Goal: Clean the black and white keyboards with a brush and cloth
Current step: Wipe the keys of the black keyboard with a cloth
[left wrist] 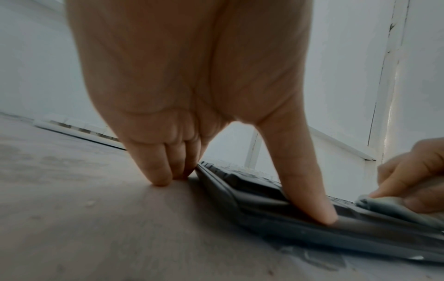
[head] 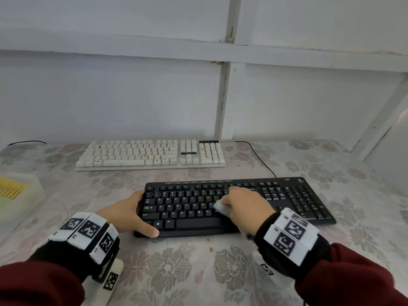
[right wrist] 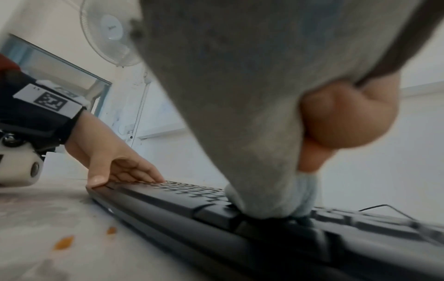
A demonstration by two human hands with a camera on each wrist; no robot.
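A flat black plastic keyboard lies on a surface covered with a pale floral-patterned cloth, and both hands are on it. The left hand braces the keyboard's left end: its thumb lies straight along the front left corner, while the other fingers reach down the left edge to the covering, so the hand is spread around that corner rather than closed on it. The right hand sits over the middle of the key field, fingers curled around a bunched pale grey-white cloth that it presses onto the letter keys; in the right wrist view the wad meets the keys just past the long space bar. Beyond the black keyboard, well apart from it and close to the white wall, rests a white keyboard with cream keycaps, with small orange specks on some keys. A few orange-brown crumbs lie on the covering just in front of the black keyboard. At the far left of the black keyboard stands a translucent box holding something yellow and ridged, possibly the brush, though it is too blurred to tell.
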